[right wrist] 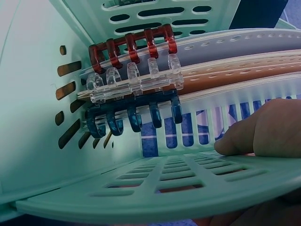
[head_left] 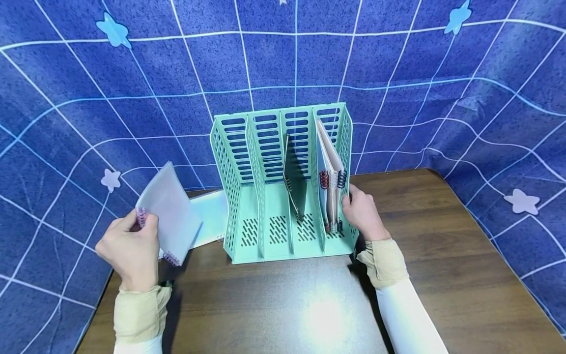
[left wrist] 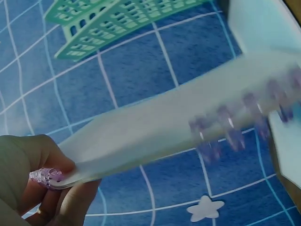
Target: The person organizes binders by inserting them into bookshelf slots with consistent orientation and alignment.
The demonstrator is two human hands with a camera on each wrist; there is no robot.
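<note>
My left hand pinches a thin notebook with a pale translucent cover by its purple ring binding, holding it up left of the mint-green file organizer. In the left wrist view, thumb and fingers close on one corner of the notebook, with more purple rings farther along its edge. My right hand grips the organizer's right side wall, the thumb inside and other fingers outside, partly hidden. Ring notebooks with red, clear and dark blue rings stand in the rightmost compartment.
A black spiral notebook leans in the compartment second from the right. Beside the organizer's left side, a pale blue notebook lies on the wooden table. Blue grid-patterned cloth hangs behind and around the table.
</note>
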